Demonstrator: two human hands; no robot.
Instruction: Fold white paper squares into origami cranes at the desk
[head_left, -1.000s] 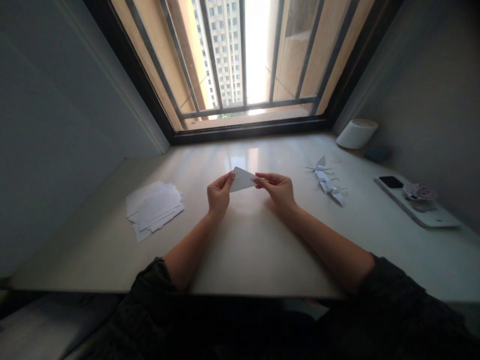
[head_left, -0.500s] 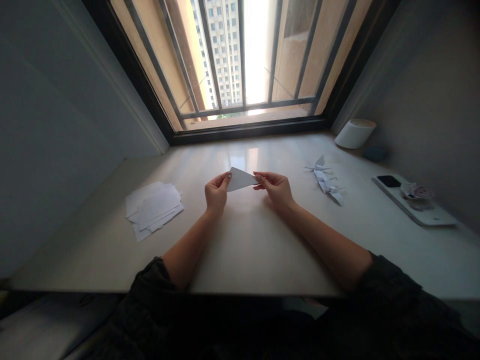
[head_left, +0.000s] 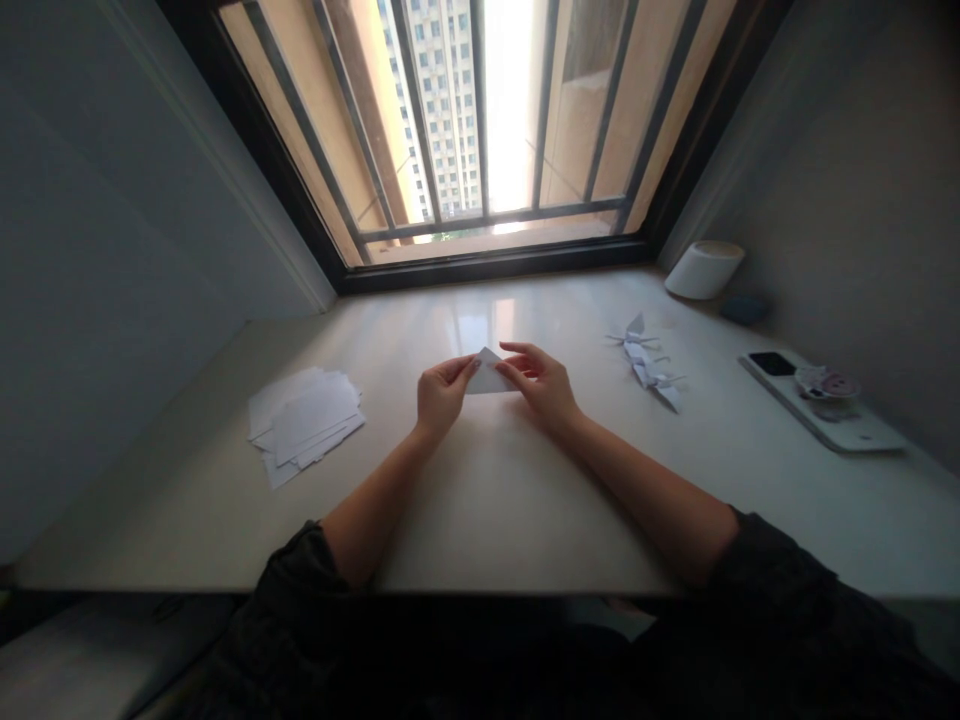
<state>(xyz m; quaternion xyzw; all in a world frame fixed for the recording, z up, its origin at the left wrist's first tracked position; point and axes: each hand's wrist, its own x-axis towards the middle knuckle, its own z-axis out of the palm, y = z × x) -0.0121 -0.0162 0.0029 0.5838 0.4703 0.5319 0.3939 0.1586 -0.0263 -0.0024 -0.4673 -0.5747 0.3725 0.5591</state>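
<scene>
A small folded sheet of white paper (head_left: 489, 378) shows as a triangle between my hands, over the middle of the white tabletop (head_left: 480, 500). Its left side is pinched by the thumb and fingers of my left hand (head_left: 442, 396). My right hand (head_left: 546, 385) has its thumb on the paper's right side; the index finger is raised and the other fingers curl behind. Part of the paper is covered by the fingers. Off to the right lie several folded paper cranes (head_left: 646, 362) in a row.
A loose stack of white paper sheets (head_left: 311, 420) lies at the left. To the right are a white phone (head_left: 825, 405) with a decorated grip, a white cylindrical object (head_left: 705, 270) and a dark rounded object (head_left: 744, 308). A barred window (head_left: 495, 265) stands behind the tabletop.
My hands have come closer together, and the paper has turned so that its point faces up and away. My right index finger has lifted off.
</scene>
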